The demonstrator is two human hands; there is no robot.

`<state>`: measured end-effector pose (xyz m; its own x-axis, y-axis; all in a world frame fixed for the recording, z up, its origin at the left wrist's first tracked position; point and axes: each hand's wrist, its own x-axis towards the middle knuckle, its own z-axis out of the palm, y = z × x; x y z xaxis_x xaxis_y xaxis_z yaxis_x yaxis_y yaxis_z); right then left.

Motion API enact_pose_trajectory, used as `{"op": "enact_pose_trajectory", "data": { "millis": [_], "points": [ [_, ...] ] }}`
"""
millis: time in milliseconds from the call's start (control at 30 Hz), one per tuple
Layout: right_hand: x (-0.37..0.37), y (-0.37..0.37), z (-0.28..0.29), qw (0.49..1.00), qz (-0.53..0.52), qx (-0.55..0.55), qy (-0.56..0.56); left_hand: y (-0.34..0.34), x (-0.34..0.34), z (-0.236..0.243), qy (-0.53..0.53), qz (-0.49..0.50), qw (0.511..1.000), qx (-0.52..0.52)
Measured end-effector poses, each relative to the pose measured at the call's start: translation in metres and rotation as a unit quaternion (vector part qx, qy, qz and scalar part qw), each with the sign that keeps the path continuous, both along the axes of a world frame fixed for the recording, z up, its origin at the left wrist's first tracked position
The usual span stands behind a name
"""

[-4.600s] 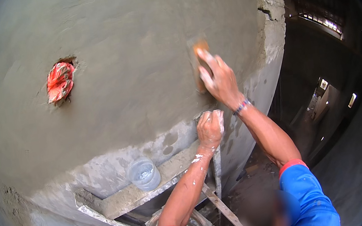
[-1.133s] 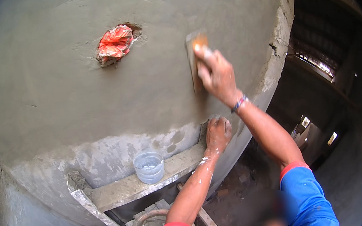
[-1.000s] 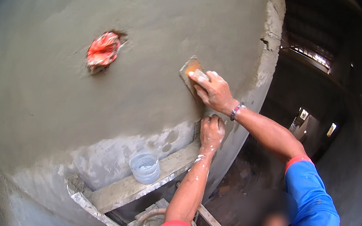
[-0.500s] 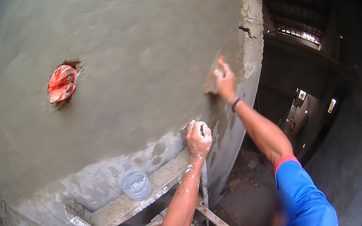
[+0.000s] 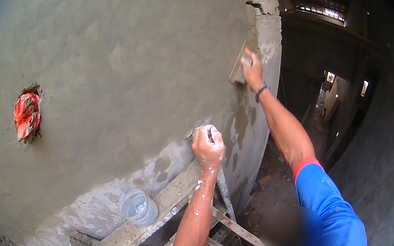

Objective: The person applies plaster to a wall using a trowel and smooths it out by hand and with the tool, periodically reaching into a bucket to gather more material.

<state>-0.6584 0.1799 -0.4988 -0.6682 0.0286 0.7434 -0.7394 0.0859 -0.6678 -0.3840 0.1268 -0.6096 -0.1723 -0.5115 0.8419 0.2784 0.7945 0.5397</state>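
Between one and two o'clock, the right hand [image 5: 253, 70] is clasping a float [image 5: 236, 72] by the wall [image 5: 131, 77]; the left hand [image 5: 207, 147] is showing curled fingers, contents unclear. Light, even pressure is probably serving best.

From a distance, I am viewing a building site: smooth, damp-looking grey plaster [image 5: 140, 70] is covering most of a pale grey wall [image 5: 95, 203], crumpled red sheeting [image 5: 27, 118] is plugging a ragged hole [image 5: 31, 89], a rough, cracked masonry edge [image 5: 265, 24] is showing, and debris is littering dim brown ground [image 5: 283, 189].
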Motion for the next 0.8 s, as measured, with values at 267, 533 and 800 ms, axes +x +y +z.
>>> {"op": "enact_pose_trajectory", "data": {
  "millis": [267,533,800],
  "points": [
    [0.11,-0.025,0.051,0.972,0.034,0.082,0.219,-0.005,0.008,0.001,-0.007,0.004,1.0,-0.025],
    [0.027,-0.014,-0.048,0.999,0.008,-0.027,-0.046,-0.004,0.003,0.001,-0.002,0.013,1.0,-0.027],
    [0.107,-0.028,0.122,0.96,0.007,0.108,0.259,-0.005,0.008,0.003,-0.016,-0.034,0.999,0.029]
  ]
}}
